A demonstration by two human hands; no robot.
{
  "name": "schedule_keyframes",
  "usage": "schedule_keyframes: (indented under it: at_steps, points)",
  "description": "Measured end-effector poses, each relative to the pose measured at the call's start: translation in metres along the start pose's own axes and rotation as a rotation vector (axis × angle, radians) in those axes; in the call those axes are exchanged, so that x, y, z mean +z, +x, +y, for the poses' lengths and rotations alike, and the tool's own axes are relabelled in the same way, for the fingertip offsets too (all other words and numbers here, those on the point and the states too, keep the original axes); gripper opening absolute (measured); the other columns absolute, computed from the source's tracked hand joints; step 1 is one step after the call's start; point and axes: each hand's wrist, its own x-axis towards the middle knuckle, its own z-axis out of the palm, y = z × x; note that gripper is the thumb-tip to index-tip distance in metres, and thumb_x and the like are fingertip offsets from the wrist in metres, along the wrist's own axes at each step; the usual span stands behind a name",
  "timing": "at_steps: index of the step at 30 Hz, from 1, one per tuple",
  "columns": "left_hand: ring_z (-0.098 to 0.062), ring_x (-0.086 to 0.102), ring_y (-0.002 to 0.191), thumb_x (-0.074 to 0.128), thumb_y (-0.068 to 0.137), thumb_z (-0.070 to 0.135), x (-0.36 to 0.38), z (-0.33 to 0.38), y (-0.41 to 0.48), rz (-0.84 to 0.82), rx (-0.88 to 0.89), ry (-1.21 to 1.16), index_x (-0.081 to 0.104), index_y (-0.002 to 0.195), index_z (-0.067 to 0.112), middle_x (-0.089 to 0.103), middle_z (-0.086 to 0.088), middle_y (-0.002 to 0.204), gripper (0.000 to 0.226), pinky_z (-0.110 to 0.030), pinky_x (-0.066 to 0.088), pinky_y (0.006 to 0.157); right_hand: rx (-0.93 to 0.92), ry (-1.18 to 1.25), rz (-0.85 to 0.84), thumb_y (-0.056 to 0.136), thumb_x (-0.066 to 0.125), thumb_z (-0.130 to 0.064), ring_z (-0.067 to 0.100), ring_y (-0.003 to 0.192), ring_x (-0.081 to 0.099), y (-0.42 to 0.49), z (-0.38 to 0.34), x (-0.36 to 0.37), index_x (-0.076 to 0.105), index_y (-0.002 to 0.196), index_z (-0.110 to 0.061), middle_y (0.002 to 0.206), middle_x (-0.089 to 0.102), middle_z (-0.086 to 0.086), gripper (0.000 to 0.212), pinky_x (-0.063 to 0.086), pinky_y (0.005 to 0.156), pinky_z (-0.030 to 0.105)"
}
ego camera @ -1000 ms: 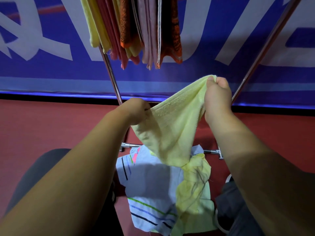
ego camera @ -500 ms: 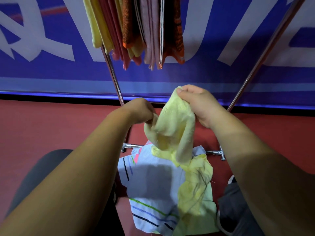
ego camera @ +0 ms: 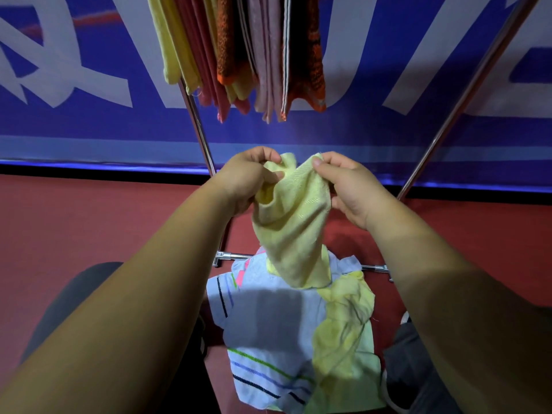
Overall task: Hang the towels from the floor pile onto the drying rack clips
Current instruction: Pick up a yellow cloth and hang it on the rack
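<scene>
Yellow towel [ego camera: 294,222] is up off the red floor [ego camera: 89,222], held in both hands in front of the drying rack [ego camera: 197,124]. Its lower end dangles over the pile [ego camera: 268,324], can't tell if it touches. The left hand [ego camera: 248,177] has its fingers curled round one top corner, and the right hand [ego camera: 349,186] pinches the other top edge between thumb and fingertips. They're close together, so the cloth bunches between them. The pile sits on the floor by the rack's bottom crossbar [ego camera: 233,256]: a light blue striped towel [ego camera: 263,363] with a crumpled yellow cloth [ego camera: 343,324] on its right side. Hanging towels [ego camera: 239,49] up top are yellow, pink and orange.
</scene>
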Motion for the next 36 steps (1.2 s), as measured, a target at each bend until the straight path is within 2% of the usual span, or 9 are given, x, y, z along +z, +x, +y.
schedule_keyframes:
  at_steps: [5,8,12,14,17,20,26,31,36]
  points:
    - [-0.026,0.065,0.074,0.047,0.090,-0.025,0.000,-0.002,0.006,-0.180,0.018,-0.128,0.064,0.093,0.017,0.068,-0.012,0.087,0.045,-0.032,0.056,0.063,0.051,0.177,-0.125,0.110,0.056,-0.019,0.024,0.102,0.074,0.000,0.001,0.002,0.068,0.106,-0.013,0.106,0.075,0.012,0.014,0.061,0.096,0.044]
    - [-0.025,0.067,0.070,0.047,0.087,-0.025,0.000,0.000,0.005,-0.134,0.023,-0.127,0.066,0.091,0.017,0.071,-0.009,0.086,0.047,-0.031,0.057,0.060,0.021,0.203,-0.078,0.109,0.058,-0.019,0.024,0.095,0.074,0.002,0.002,0.004,0.068,0.105,-0.012,0.101,0.074,0.013,0.013,0.062,0.090,0.043]
    - [-0.021,0.067,0.064,0.051,0.088,-0.023,0.002,0.001,0.003,-0.106,0.031,-0.033,0.070,0.094,0.016,0.072,-0.007,0.084,0.044,-0.025,0.056,0.053,-0.021,0.091,0.073,0.106,0.063,-0.020,0.026,0.088,0.073,0.007,0.002,0.002,0.070,0.094,-0.012,0.092,0.074,0.013,0.016,0.060,0.094,0.053]
    - [-0.017,0.062,0.063,0.056,0.089,-0.018,0.001,-0.003,0.003,-0.060,0.085,0.184,0.073,0.096,0.015,0.069,-0.007,0.082,0.038,-0.022,0.052,0.055,-0.045,-0.024,0.164,0.098,0.070,-0.026,0.028,0.086,0.072,0.009,0.002,0.000,0.074,0.088,-0.015,0.090,0.076,0.012,0.015,0.059,0.095,0.056]
    - [-0.003,0.052,0.053,0.059,0.095,0.003,-0.003,-0.007,0.003,0.022,0.262,0.762,0.075,0.093,0.021,0.067,0.004,0.076,0.023,-0.011,0.039,0.049,-0.100,-0.204,0.292,0.079,0.068,-0.033,0.021,0.072,0.059,0.011,0.001,-0.001,0.073,0.086,-0.013,0.076,0.066,0.005,0.022,0.051,0.071,0.042]
    - [-0.008,0.055,0.062,0.058,0.096,0.008,-0.005,-0.008,0.003,-0.023,0.281,1.035,0.076,0.092,0.023,0.068,0.006,0.081,0.024,-0.010,0.037,0.048,-0.150,-0.341,0.346,0.081,0.063,-0.026,0.015,0.066,0.047,0.007,-0.002,-0.003,0.069,0.087,-0.008,0.070,0.056,-0.002,0.020,0.040,0.065,0.033]
    - [-0.010,0.061,0.073,0.052,0.089,0.006,-0.009,0.001,-0.002,0.040,0.224,1.087,0.075,0.095,0.023,0.069,0.009,0.085,0.029,-0.020,0.044,0.059,-0.190,-0.475,0.390,0.085,0.062,-0.025,0.012,0.061,0.044,0.004,-0.002,-0.007,0.068,0.086,-0.012,0.064,0.052,-0.008,0.014,0.039,0.061,0.030]
    - [-0.020,0.067,0.072,0.054,0.089,0.024,-0.014,0.006,-0.004,0.085,0.137,1.061,0.071,0.066,0.021,0.070,0.003,0.072,0.028,-0.028,0.051,0.062,-0.214,-0.533,0.464,0.085,0.064,-0.023,0.014,0.065,0.046,0.006,-0.003,-0.016,0.063,0.086,-0.007,0.070,0.055,-0.006,0.016,0.040,0.062,0.031]
    - [-0.021,0.064,0.082,0.063,0.092,0.041,-0.020,0.007,-0.013,0.115,0.229,1.091,0.069,0.085,0.018,0.067,-0.001,0.080,0.024,-0.033,0.052,0.071,-0.180,-0.524,0.441,0.080,0.070,-0.037,0.028,0.078,0.069,0.002,-0.010,-0.019,0.062,0.083,-0.017,0.080,0.070,0.002,0.021,0.061,0.076,0.042]
